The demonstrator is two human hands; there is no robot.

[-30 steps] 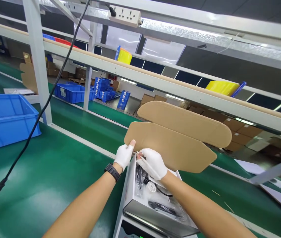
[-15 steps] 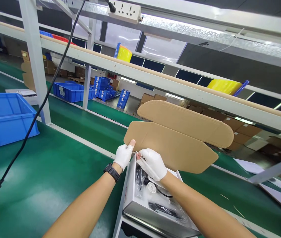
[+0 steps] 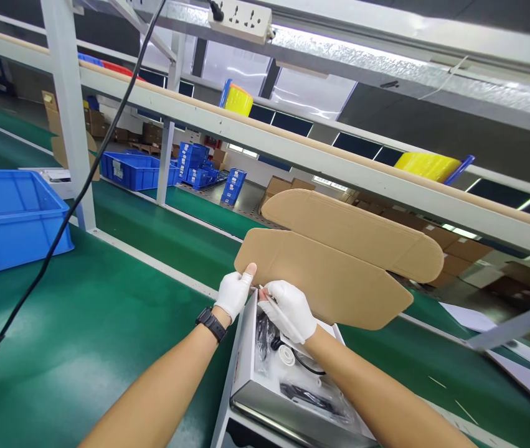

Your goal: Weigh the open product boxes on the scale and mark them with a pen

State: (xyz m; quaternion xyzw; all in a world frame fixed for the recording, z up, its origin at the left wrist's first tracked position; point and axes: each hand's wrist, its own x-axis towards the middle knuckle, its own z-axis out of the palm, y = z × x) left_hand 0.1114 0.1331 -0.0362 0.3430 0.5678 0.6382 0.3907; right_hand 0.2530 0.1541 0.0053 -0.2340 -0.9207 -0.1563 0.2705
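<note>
An open carton (image 3: 244,364) stands below my hands, its brown cardboard lid (image 3: 325,270) raised with side flaps spread. In it lie a black part in clear plastic (image 3: 309,396), a white ring-shaped piece (image 3: 286,355) and a black cable (image 3: 309,367). My left hand (image 3: 234,294), white-gloved with a bare thumb tip, is closed on the lid's left lower corner, thumb on the inner face. Beside it, my right hand (image 3: 289,309), also gloved, pinches at the carton's back left corner. A slim pale tip shows at its fingers; its kind is unclear.
A blue bin (image 3: 12,230) sits on the green bench (image 3: 119,311) at left. A black cable (image 3: 101,152) hangs in front of it from the power strip (image 3: 241,20). A metal shelf rail (image 3: 293,137) crosses above the lid. White sheets (image 3: 468,316) lie at right.
The view has shifted slightly. Both hands keep their places at the lid's corner, with no clear movement of the carton or its contents.
</note>
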